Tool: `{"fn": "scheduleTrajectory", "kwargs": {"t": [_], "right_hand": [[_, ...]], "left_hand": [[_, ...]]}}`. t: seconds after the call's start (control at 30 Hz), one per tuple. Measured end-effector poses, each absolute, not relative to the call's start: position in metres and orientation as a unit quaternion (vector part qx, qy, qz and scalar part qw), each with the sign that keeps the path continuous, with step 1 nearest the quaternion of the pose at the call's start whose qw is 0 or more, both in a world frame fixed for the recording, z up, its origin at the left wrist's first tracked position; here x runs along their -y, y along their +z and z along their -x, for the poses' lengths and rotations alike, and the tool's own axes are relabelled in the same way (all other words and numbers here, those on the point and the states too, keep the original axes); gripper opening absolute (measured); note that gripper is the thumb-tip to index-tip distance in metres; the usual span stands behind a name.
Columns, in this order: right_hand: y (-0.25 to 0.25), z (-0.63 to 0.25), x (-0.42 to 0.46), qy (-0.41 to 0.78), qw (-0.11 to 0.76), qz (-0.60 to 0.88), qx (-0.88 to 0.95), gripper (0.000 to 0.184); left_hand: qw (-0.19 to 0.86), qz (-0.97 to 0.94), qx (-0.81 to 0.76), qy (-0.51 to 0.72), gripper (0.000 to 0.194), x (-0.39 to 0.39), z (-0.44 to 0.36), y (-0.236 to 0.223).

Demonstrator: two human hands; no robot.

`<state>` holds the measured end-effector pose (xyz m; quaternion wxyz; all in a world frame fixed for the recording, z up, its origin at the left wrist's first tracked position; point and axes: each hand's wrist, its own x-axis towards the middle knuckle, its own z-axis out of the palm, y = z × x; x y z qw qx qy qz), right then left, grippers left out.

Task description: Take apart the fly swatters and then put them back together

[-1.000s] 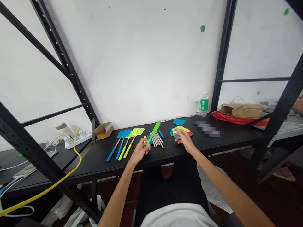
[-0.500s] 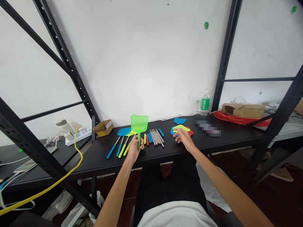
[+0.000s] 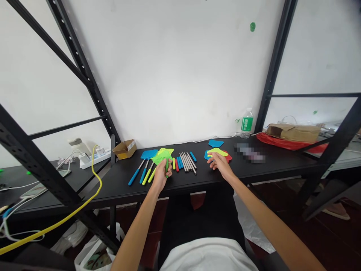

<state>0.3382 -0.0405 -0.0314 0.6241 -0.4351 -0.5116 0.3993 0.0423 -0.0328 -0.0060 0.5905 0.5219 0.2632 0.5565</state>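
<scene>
My left hand (image 3: pixel 163 172) is closed around the stem of a green fly swatter head (image 3: pixel 163 156), which tilts low over the other swatters. Beside it lie fly swatters with blue handles (image 3: pixel 134 177) and yellow handles (image 3: pixel 149 177). My right hand (image 3: pixel 220 163) hovers at or touches the near edge of a yellow swatter head (image 3: pixel 217 151), its fingers loosely curled and apart. Under that head a red swatter head (image 3: pixel 229 158) and a blue one show. Between my hands lie several metal rods (image 3: pixel 187 162), a red grip (image 3: pixel 177 165) and blue grips (image 3: pixel 193 156).
Another blue swatter head (image 3: pixel 216 143) lies farther back on the black table (image 3: pixel 118 184). A water bottle (image 3: pixel 247 123) stands by the wall at right, a small cardboard box (image 3: pixel 124 149) at left. Black shelf posts rise on both sides; a yellow cable (image 3: pixel 99 184) hangs at left.
The green swatter head in my left hand has tipped from upright to lying low, away from me. My right hand has barely moved. The view has shifted slightly.
</scene>
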Motion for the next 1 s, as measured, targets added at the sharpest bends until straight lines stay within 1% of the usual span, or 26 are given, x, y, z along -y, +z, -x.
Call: {"fn": "scheduleTrajectory", "kwargs": {"t": [0.17,0.3,0.4,0.53,0.6,0.73,0.8,0.93,1.0], "right_hand": [[-0.031,-0.338,0.04,0.396,0.616,0.44,0.519,0.052],[-0.031,-0.338,0.04,0.376,0.593,0.458,0.546,0.044],[-0.03,-0.335,0.043,0.334,0.543,0.48,0.603,0.035],[-0.025,-0.326,0.054,0.19,0.442,0.496,0.723,0.024],[-0.021,-0.321,0.062,0.12,0.387,0.501,0.764,0.023],[-0.015,-0.31,0.073,0.047,0.319,0.5,0.804,0.024],[-0.015,-0.305,0.076,0.023,0.304,0.516,0.8,0.024],[-0.02,-0.293,0.076,0.001,0.302,0.573,0.762,0.033],[-0.022,-0.288,0.075,-0.011,0.304,0.593,0.745,0.032]], "left_hand": [[0.588,-0.526,-0.27,0.552,0.035,0.031,-0.042,-0.007],[0.58,-0.53,-0.285,0.549,0.034,0.031,-0.042,-0.007],[0.571,-0.545,-0.288,0.543,0.034,0.031,-0.043,-0.008],[0.555,-0.569,-0.29,0.533,0.034,0.031,-0.042,-0.009],[0.546,-0.58,-0.291,0.53,0.034,0.03,-0.042,-0.01],[0.536,-0.592,-0.296,0.524,0.034,0.03,-0.043,-0.011],[0.535,-0.593,-0.3,0.522,0.034,0.03,-0.043,-0.01],[0.53,-0.599,-0.302,0.519,0.034,0.032,-0.043,-0.009],[0.527,-0.604,-0.301,0.516,0.034,0.033,-0.044,-0.009]]}}
